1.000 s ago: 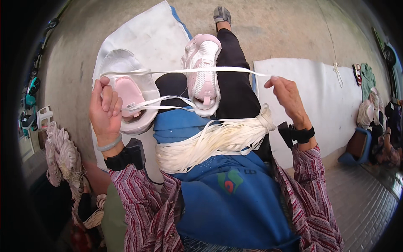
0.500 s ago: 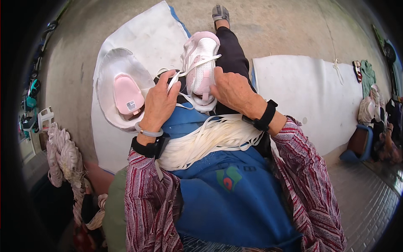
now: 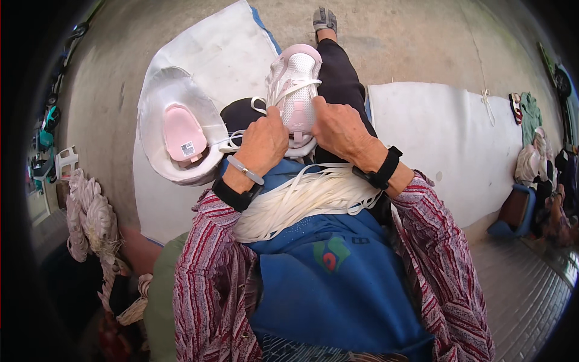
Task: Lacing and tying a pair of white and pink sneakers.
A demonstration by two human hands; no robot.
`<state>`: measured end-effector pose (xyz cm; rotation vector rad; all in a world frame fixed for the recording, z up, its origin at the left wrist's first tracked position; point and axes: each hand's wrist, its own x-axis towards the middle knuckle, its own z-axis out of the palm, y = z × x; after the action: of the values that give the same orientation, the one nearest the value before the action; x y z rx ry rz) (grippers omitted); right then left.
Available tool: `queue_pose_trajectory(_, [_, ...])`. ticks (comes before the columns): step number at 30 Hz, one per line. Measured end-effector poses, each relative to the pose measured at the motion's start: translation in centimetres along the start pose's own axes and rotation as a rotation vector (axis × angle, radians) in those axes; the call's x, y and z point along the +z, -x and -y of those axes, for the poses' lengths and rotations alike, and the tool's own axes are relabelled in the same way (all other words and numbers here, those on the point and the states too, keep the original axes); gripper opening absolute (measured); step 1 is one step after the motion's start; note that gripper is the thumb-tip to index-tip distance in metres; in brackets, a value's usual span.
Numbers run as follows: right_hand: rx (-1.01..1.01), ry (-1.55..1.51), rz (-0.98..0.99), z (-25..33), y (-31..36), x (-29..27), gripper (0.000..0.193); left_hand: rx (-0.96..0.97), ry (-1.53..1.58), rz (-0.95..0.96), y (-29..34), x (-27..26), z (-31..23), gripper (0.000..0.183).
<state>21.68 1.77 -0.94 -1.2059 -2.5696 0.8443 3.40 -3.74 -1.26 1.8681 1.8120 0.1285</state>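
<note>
A pink and white mesh sneaker (image 3: 299, 78) lies on my lap, toe pointing away. A white shoelace (image 3: 294, 90) runs loosely across its upper, and a loop of it sticks out to the left. My left hand (image 3: 263, 143) is closed at the shoe's left edge, pinching the lace; its fingertips are partly hidden. Along the right edge, my right hand (image 3: 342, 128) grips the shoe with its thumb by the eyelets. Across my blue apron (image 3: 301, 265) lies a thick bundle of white laces (image 3: 307, 199).
Left of the shoe sits a white padded, bowl-shaped piece (image 3: 155, 102) with a pink shoe-shaped part (image 3: 183, 134) in it. White sheets (image 3: 434, 133) cover the floor on both sides. Bundled pale shoe parts (image 3: 96, 217) hang at far left; a blue-edged chair (image 3: 512, 211) stands at far right.
My left hand has moved right, from holding the lace out beside the shoe to the shoe's left edge. The right hand keeps its place on the other side.
</note>
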Motion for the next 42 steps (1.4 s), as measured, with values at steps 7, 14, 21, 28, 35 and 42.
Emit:
queue_pose_trajectory(7, [0.076, -0.045, -0.014, -0.3, 0.4, 0.5, 0.021, -0.114, 0.159, 0.005, -0.6, -0.2, 0.6, 0.022])
queue_pose_trajectory(14, [0.086, -0.258, -0.142, -1.9, -0.1, 0.3, 0.029, -0.157, 0.437, -0.124, 1.7, -1.6, 0.5, 0.018])
queue_pose_trajectory(21, [0.158, -0.217, -0.085, -1.3, -0.6, -0.2, 0.032, -0.344, 0.936, 0.3, 5.0, 0.4, -1.0, 0.026])
queue_pose_trajectory(28, [0.132, -0.231, -0.072, -1.1, -0.8, 0.5, 0.031, -0.642, 1.399, 0.238, 4.0, 0.8, -3.2, 0.034])
queue_pose_trajectory(35, [0.271, -0.753, 0.143, 1.3, -0.9, -3.1, 0.042, -0.039, 0.763, 0.041, 8.0, -4.6, -4.2, 0.027])
queue_pose_trajectory(42, [0.547, -1.613, 0.533, 4.9, -0.5, -1.5, 0.041, 0.296, 0.807, 0.334, 9.6, -6.2, -6.0, 0.021])
